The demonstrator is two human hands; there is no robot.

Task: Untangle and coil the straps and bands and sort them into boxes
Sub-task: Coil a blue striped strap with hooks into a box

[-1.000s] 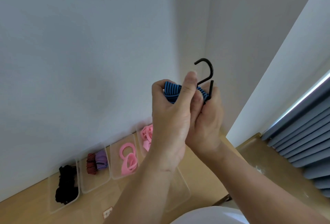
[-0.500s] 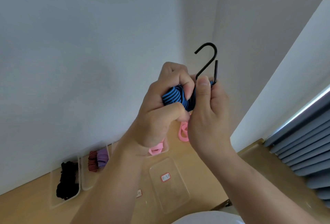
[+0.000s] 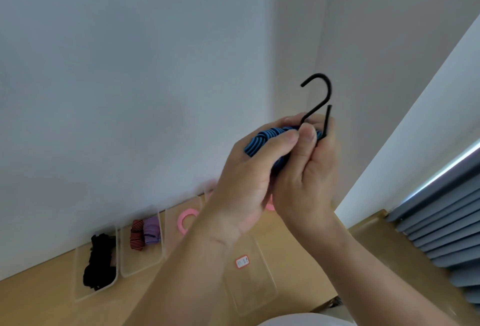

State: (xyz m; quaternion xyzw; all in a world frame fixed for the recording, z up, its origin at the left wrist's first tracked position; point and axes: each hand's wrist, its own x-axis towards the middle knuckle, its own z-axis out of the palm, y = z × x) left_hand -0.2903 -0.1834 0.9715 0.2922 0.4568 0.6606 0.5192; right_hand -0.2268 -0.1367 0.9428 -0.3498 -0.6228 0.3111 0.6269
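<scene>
Both hands hold a coiled blue-and-black striped bungee strap up in front of the wall. My left hand grips the coil from the left, its thumb lying over the top. My right hand grips the right side, thumb pressed beside the left one. A black metal hook sticks up out of the bundle, and a second straight black hook end rises beside it. Most of the coil is hidden inside the two palms.
Clear boxes line the wall on the wooden table: one with black straps, one with red-striped and purple coils, one with pink bands. A clear lid with a red label lies nearer. Grey blinds fill the right.
The left hand turned from curling over the coil to gripping it from the side, thumb on top. The bundle shifted slightly right and more of the blue coil shows on the left.
</scene>
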